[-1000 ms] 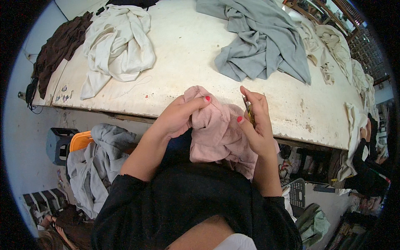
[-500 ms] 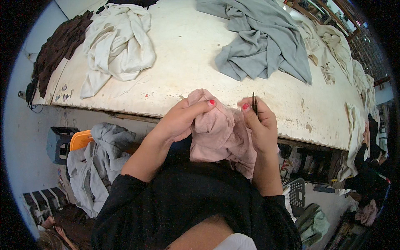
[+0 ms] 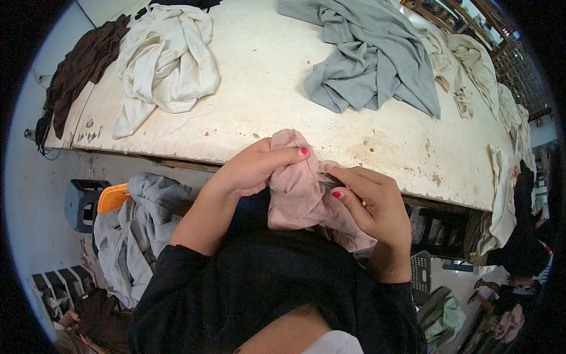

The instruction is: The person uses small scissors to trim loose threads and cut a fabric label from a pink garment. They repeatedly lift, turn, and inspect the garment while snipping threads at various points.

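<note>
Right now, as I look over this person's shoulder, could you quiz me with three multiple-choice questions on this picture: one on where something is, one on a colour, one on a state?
1. Where does the grey-green garment lie?
A. On the table, far side, toward the right
B. On the floor
C. In the person's lap

2. What colour is the cloth that the hands hold?
A. Dark brown
B. Pale pink
C. Bright blue

3. How is the left hand placed?
A. Flat on the table
B. Hanging free at the side
C. Closed on the pink cloth

Answers:
1. A, as it lies crumpled on the tabletop beyond the hands.
2. B, as the bunched fabric between both hands is pale pink.
3. C, as its fingers curl over the top of the cloth, while the right hand pinches the cloth's right side and seems to hold a thin dark tool.
</note>
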